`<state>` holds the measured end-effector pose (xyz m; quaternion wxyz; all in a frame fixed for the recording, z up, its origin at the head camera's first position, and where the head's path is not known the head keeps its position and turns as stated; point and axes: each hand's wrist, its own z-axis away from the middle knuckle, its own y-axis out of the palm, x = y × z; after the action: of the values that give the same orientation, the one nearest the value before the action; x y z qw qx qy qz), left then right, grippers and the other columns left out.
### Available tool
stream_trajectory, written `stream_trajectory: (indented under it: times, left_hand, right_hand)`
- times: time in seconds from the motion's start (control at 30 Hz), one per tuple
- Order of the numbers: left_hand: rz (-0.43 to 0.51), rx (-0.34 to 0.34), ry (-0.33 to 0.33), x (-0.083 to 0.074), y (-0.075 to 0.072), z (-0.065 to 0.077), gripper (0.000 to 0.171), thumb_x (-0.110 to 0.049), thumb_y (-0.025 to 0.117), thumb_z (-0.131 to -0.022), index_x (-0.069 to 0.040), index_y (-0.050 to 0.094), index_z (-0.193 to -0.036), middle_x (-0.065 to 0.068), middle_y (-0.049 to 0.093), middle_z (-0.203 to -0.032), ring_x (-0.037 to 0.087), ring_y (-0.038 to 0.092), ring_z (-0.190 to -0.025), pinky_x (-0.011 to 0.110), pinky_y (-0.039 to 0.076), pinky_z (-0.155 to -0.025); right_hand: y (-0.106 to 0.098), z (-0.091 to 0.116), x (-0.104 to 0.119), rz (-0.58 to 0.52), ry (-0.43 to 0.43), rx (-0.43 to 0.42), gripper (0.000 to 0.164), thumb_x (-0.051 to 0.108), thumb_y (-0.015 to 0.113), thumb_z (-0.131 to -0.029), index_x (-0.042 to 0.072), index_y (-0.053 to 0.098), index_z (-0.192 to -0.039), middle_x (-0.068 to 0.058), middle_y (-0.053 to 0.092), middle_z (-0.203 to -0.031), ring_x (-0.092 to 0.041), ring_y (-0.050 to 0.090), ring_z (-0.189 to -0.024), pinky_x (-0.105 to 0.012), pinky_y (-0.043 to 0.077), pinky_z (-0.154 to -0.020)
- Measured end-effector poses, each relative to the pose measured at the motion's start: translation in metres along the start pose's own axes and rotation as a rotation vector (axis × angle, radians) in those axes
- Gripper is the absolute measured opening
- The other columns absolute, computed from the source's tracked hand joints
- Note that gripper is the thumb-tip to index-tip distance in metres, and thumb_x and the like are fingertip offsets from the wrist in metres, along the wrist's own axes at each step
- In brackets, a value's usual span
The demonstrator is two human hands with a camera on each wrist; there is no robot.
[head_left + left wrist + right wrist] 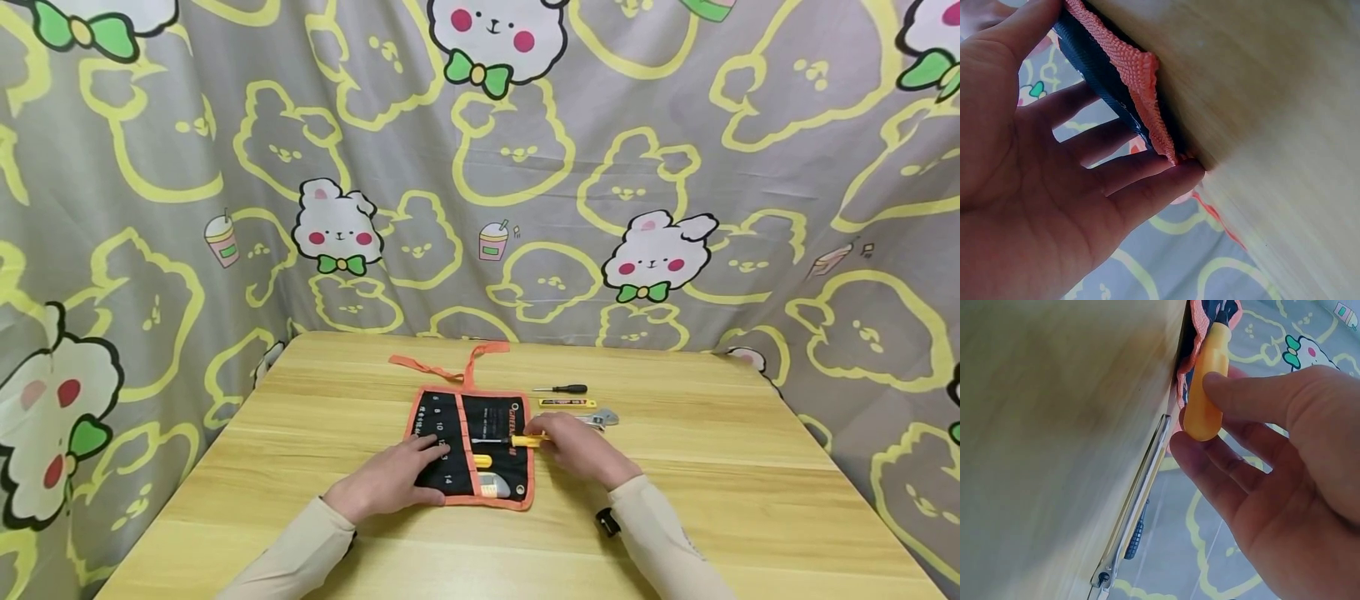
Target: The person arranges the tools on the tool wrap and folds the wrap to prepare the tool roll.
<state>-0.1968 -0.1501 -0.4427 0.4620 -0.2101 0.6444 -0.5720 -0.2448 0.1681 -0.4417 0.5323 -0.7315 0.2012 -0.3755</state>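
Note:
A black tool pouch with orange edging lies spread on the wooden table. My left hand rests on its left part, fingers extended over the pockets; the left wrist view shows the fingers by the orange edge. With thumb and fingers, my right hand pinches the yellow handle of a screwdriver. Its shaft points left over the pouch, the tip at the pocket row's orange border. Below it, a yellow handle and a grey-and-yellow tool end stick out of pockets.
Right of the pouch lie a small black-handled screwdriver, a flat yellow item with a dark label and an adjustable wrench. Orange tie straps extend behind the pouch. A patterned curtain hangs beyond the table.

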Motion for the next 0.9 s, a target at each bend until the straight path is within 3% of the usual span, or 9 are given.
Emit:
stream_trajectory:
  times: [0.43, 0.7, 0.9]
  left_hand:
    - [-0.008, 0.009, -0.009, -0.001, 0.0, 0.001, 0.072, -0.047, 0.076, -0.09, -0.009, 0.055, -0.148, 0.023, 0.047, -0.154, 0.045, 0.046, -0.141, 0.057, 0.043, -0.111]
    - [-0.004, 0.011, -0.015, -0.002, 0.001, 0.0, 0.073, -0.047, 0.077, -0.089, -0.01, 0.055, -0.148, 0.022, 0.047, -0.154, 0.045, 0.045, -0.141, 0.058, 0.043, -0.111]
    - [-0.004, 0.012, -0.015, -0.002, 0.0, 0.0, 0.072, -0.047, 0.077, -0.089, -0.01, 0.055, -0.148, 0.023, 0.047, -0.154, 0.045, 0.045, -0.141, 0.058, 0.042, -0.112]
  right_hand:
    - [0.009, -0.01, 0.011, 0.011, -0.028, 0.028, 0.035, -0.014, 0.059, -0.092, 0.002, 0.074, -0.119, -0.011, 0.075, -0.117, -0.028, 0.07, -0.11, -0.044, 0.057, -0.096]
    - [0.015, -0.011, 0.017, 0.025, 0.005, 0.045, 0.033, -0.011, 0.059, -0.096, 0.005, 0.074, -0.12, -0.01, 0.073, -0.118, -0.027, 0.068, -0.11, -0.042, 0.057, -0.095]
    - [0.014, -0.014, 0.023, 0.069, -0.004, 0.049, 0.032, -0.007, 0.06, -0.098, 0.01, 0.075, -0.122, -0.007, 0.07, -0.112, -0.021, 0.066, -0.1, -0.039, 0.058, -0.089]
